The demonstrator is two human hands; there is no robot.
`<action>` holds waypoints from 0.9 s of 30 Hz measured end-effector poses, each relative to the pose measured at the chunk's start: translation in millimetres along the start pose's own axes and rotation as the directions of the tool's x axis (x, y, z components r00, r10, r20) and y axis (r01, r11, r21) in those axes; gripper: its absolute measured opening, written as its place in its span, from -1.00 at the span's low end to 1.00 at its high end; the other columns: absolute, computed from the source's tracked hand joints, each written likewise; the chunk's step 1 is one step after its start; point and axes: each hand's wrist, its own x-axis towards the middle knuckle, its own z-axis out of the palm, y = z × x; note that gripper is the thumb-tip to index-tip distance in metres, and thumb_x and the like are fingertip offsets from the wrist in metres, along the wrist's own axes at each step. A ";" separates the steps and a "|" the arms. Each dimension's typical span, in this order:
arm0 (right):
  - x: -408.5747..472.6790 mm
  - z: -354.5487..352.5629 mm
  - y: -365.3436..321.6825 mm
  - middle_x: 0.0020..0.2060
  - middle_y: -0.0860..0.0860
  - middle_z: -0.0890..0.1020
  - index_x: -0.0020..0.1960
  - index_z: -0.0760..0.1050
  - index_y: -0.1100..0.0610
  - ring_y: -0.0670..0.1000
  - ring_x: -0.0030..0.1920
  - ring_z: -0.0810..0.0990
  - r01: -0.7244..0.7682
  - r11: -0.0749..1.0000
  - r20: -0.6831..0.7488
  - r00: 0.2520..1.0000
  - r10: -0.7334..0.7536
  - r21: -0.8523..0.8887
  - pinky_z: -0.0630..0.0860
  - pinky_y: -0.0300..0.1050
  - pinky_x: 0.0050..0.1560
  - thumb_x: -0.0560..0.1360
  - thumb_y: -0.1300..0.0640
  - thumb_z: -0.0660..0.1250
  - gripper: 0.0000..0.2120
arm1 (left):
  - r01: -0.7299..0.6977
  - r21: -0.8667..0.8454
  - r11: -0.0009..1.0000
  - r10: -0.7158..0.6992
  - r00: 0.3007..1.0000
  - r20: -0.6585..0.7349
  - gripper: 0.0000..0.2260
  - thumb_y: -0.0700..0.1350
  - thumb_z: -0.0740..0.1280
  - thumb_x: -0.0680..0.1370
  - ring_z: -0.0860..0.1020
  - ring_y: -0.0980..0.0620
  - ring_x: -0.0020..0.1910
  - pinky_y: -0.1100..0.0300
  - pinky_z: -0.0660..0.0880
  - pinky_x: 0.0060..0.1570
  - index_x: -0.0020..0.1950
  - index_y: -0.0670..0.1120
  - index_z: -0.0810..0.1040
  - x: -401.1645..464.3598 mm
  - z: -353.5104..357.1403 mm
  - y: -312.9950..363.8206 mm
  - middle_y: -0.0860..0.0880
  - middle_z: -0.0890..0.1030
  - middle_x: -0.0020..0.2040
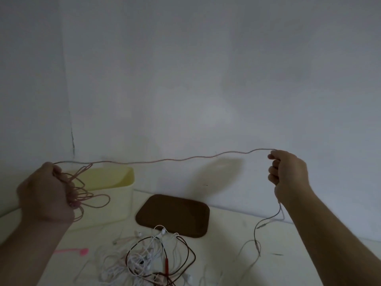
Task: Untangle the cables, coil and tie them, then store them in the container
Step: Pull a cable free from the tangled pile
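Hands [46,193] [288,172] apart, prob. gripping cable [165,161]

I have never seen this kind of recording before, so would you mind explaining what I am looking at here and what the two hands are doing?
There is no machine: a person wears one wide-angle camera on the head, so you look forward and down at their own two hands. The left hand grips a bunch of loose loops of a thin pink cable. The right hand pinches the same cable further along, so a length stretches between the hands, and its tail hangs down to the table.

On the table stand a pale yellow container and a brown tray. In front of the tray lies a tangled pile of cables, white, pink and dark red. A pink tie lies left of the pile.
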 end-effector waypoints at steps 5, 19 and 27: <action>-12.4 18.8 -4.1 -0.49 -0.06 0.23 -0.24 0.44 0.15 -0.02 -0.45 0.14 0.034 0.986 0.115 0.992 -0.053 0.160 0.08 -0.17 -0.50 0.56 0.31 0.22 -0.78 | -0.045 0.093 0.995 0.040 0.998 0.055 -0.81 -0.05 0.17 0.55 0.15 0.11 -0.73 0.45 0.17 -0.47 -0.27 0.02 0.38 -10.3 13.4 -11.3 0.11 0.28 -0.61; -94.9 98.5 -20.8 -0.45 -0.13 0.55 -0.02 0.75 -0.01 -0.12 -0.48 0.36 0.767 0.613 0.860 0.431 -0.273 -0.190 0.29 -0.30 -0.40 0.67 0.12 0.39 -0.82 | -0.499 0.232 0.835 0.274 0.743 0.611 -0.71 -0.04 0.30 0.70 0.34 0.09 -0.56 0.30 0.28 -0.58 -0.11 -0.10 0.72 -105.5 71.9 -1.3 -0.11 0.45 -0.44; -119.2 115.2 -9.5 -0.40 -0.04 0.66 -0.18 0.71 0.07 -0.02 -0.42 0.59 0.845 0.437 0.876 0.430 -0.216 -0.307 0.52 -0.10 -0.38 0.62 0.11 0.41 -0.79 | -0.474 0.347 0.809 0.088 0.681 0.727 -0.50 0.09 0.34 0.66 0.33 -0.02 -0.54 0.17 0.30 -0.44 -0.41 -0.16 0.51 -115.4 76.2 -1.9 -0.11 0.41 -0.54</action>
